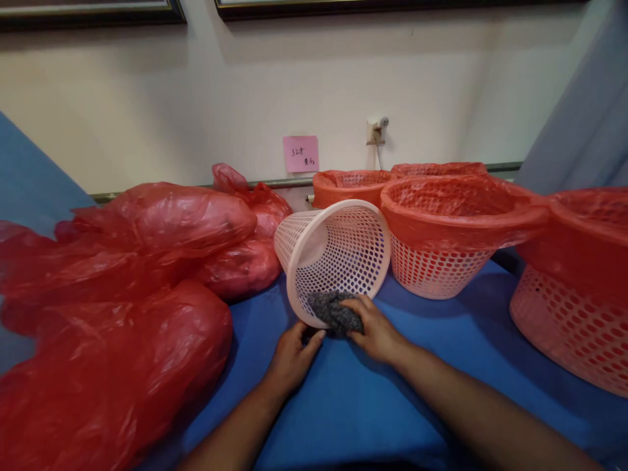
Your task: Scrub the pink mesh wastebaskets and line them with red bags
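A pale pink perforated plastic basket [294,252] lies tilted on its side on the blue-covered table [338,405], its mouth facing me. My right hand [375,327] is closed on a dark grey cloth [336,311], which it presses against the lower rim and inner wall of the basket. At the bottom edge of that rim, my left hand [293,356] grips the basket, with the thumb in front and the other fingers partly hidden underneath.
Filled red plastic bags [161,327] are heaped on the left. On the right stand several perforated baskets, including one lined with a red bag [456,229] and a larger one [579,320]. Behind, a pink note [301,154] and a socket [375,132] are on the wall.
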`<state>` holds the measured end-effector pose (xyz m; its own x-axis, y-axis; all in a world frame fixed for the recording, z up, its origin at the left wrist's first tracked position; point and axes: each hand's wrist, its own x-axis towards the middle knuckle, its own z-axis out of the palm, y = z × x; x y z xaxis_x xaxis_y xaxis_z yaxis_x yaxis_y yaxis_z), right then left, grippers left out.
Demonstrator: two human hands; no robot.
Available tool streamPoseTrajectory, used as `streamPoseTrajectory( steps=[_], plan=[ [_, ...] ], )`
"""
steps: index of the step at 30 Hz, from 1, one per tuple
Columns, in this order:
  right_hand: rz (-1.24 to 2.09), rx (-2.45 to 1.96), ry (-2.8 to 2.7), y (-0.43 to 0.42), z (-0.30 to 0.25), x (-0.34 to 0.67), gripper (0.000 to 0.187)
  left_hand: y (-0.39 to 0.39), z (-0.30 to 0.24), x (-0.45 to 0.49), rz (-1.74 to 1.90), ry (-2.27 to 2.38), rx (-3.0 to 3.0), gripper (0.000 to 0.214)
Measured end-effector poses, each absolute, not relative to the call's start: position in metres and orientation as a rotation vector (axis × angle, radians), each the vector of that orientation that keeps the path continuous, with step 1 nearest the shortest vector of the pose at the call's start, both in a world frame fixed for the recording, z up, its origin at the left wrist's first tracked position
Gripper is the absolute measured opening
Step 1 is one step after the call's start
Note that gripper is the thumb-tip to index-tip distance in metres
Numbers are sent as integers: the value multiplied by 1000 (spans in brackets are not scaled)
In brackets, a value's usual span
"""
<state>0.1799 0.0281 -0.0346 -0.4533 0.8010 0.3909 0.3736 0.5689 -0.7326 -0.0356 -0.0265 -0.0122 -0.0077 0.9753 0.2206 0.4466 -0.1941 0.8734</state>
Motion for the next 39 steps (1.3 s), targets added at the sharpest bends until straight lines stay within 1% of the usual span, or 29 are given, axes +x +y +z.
streamPoseTrajectory(
  steps=[2, 4, 7, 9, 10, 12, 17, 19, 20, 25, 28, 30, 33, 36, 37, 39],
  plan=[
    [819, -831, -2093, 19, -31, 173, 64, -27, -14, -37, 1146, 1483, 1698, 29],
    [778, -827, -2119, 20, -29, 176, 62, -28, -10, -42, 1255, 1530, 1705, 28],
    [537, -1089, -2077, 38, -29, 193, 61, -33, 1, -49, 1514, 1632, 1660, 27],
    [400, -1328, -1991, 50, -32, 205, 61, -34, 7, -50, 1580, 1651, 1627, 26],
    [375, -1400, -1957, 54, -33, 208, 60, -35, 9, -49, 1557, 1636, 1631, 26],
    [415, -1404, -1943, 54, -35, 209, 59, -33, 7, -45, 1428, 1583, 1668, 26],
    [714, -993, -2065, 28, -34, 185, 63, -28, -10, -35, 1081, 1459, 1761, 27],
    [753, -888, -2130, 22, -32, 180, 63, -28, -11, -36, 1058, 1451, 1774, 26],
    [718, -905, -2154, 22, -30, 181, 63, -29, -10, -38, 1089, 1464, 1776, 26],
    [323, -1410, -2013, 42, -23, 206, 58, -36, 6, -46, 1504, 1616, 1667, 22],
    [254, -1537, -1968, 45, -21, 213, 60, -37, 8, -45, 1563, 1594, 1618, 22],
    [341, -1456, -2043, 36, -21, 206, 62, -35, 4, -41, 1456, 1547, 1645, 22],
    [575, -1136, -2180, 16, -23, 187, 66, -31, -6, -37, 1229, 1490, 1676, 27],
    [699, -868, -2257, 4, -23, 176, 73, -29, -11, -38, 1151, 1478, 1684, 28],
    [688, -854, -2270, 5, -22, 177, 74, -30, -10, -39, 1170, 1487, 1692, 28],
    [586, -1008, -2239, 14, -21, 184, 69, -31, -7, -43, 1257, 1535, 1716, 27]
  ],
)
